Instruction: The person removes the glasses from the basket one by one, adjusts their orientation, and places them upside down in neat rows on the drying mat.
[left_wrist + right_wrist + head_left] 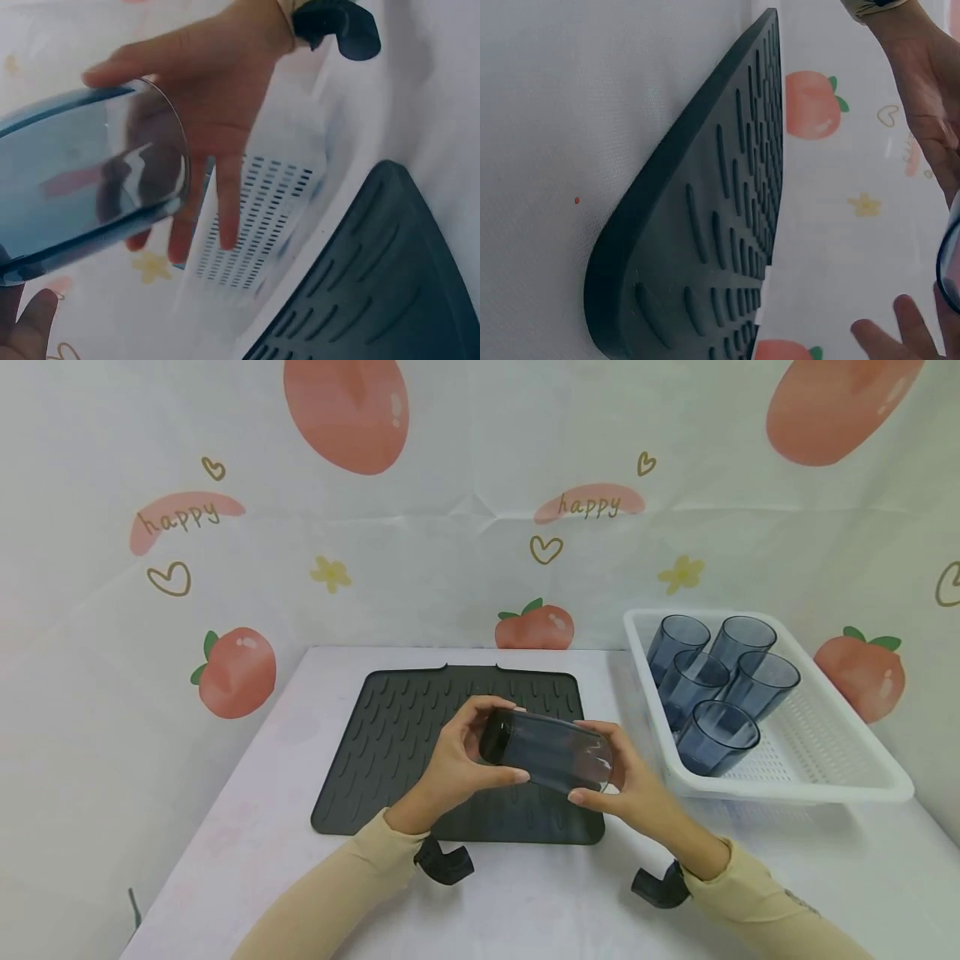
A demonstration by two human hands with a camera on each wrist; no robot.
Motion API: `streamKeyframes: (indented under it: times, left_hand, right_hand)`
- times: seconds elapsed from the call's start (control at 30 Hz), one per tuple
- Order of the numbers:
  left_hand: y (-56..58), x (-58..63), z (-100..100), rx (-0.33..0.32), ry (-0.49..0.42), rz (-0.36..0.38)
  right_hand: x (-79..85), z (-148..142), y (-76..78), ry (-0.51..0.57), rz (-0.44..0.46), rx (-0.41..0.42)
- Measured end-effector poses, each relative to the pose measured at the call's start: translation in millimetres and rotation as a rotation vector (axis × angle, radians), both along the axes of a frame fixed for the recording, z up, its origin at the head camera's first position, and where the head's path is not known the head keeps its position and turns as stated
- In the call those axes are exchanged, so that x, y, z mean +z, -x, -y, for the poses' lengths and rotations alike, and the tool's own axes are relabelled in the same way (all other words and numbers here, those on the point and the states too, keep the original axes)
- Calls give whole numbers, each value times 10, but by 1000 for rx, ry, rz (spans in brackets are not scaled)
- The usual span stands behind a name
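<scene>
Held sideways over the dark drying mat (397, 760) is a clear blue drinking glass (558, 752). My left hand (461, 760) grips its darker end, thumb along the near side and fingers behind. At the other end my right hand (633, 781) holds the glass between thumb and fingers. In the left wrist view, the rounded end of the glass (90, 165) lies against the right hand (217, 97), whose outer fingers stretch past it. Only a sliver of the glass (951, 262) shows in the right wrist view.
On the right, a white perforated basket (840, 781) holds several more blue glasses (716, 739), grouped on its left side. A white cloth with fruit prints (465, 568) hangs behind the white table (247, 860). Black wrist mounts (442, 860) sit below both hands.
</scene>
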State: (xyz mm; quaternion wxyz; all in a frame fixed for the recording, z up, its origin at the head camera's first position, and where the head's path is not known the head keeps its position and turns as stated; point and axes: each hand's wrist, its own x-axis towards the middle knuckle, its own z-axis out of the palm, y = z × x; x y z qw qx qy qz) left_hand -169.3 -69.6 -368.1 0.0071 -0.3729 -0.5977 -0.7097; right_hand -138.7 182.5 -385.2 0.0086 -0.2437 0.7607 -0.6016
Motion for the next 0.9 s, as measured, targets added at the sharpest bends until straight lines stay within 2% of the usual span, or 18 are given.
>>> streamKeyframes:
  times: [0.17,0.37,0.5,0.67,0.9]
  left_hand:
    - [5,29,1,-52,-64,49]
    - [7,112,46,-52,-117,62]
    - [11,138,72,-31,-127,73]
    - [33,108,89,-4,-117,85]
    - [61,101,108,-38,-104,64]
  right_hand:
    - [0,-12,-10,-114,14,1]
    - [-11,-88,-24,-186,2,43]
    - [-42,-141,-25,-257,29,62]
    - [-62,-149,-38,-365,44,50]
    - [-56,-150,-53,-472,73,68]
